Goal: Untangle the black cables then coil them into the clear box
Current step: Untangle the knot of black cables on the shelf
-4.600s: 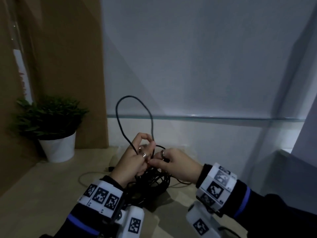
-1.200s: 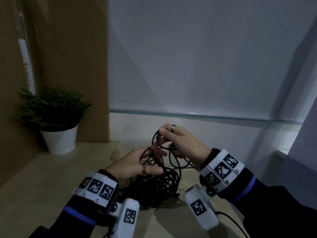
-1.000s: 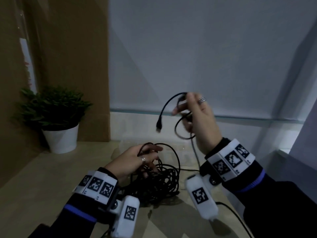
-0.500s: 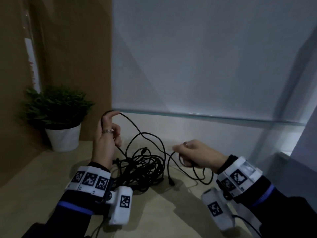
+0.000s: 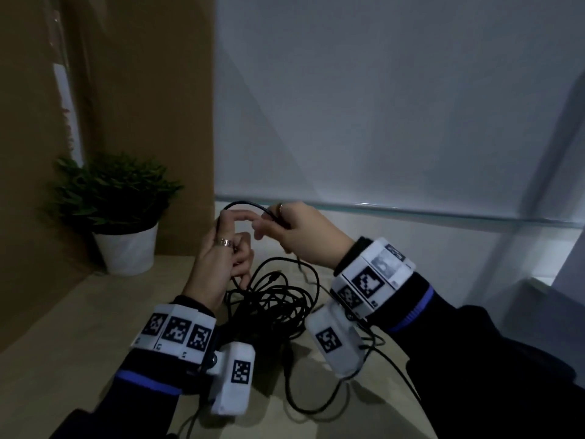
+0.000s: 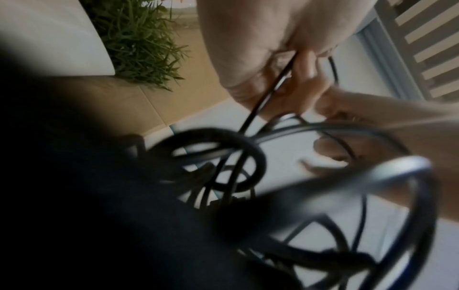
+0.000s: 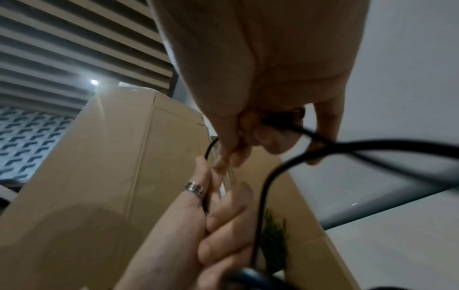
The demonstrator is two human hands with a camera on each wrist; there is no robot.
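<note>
A tangled heap of black cables (image 5: pixel 272 305) lies on the wooden tabletop between my wrists. My left hand (image 5: pixel 226 248) is raised above it, fingers curled round a cable strand (image 6: pixel 263 96) that runs down into the heap. My right hand (image 5: pixel 294 231) meets it at the same height and pinches the plug end (image 7: pixel 275 122) of a cable, which arcs (image 5: pixel 243 204) over to the left fingers. In the right wrist view the left hand (image 7: pixel 218 219) grips the strand just below. The clear box is not discernible.
A potted plant in a white pot (image 5: pixel 125 248) stands at the back left against a brown panel (image 5: pixel 142 90). A grey wall with a glass ledge (image 5: pixel 411 212) runs behind. A cable loop (image 5: pixel 316 403) trails toward the table's front edge.
My right hand rose from low at the right and came left to meet the left hand. The left hand shifted right toward the centre, still holding its strand.
</note>
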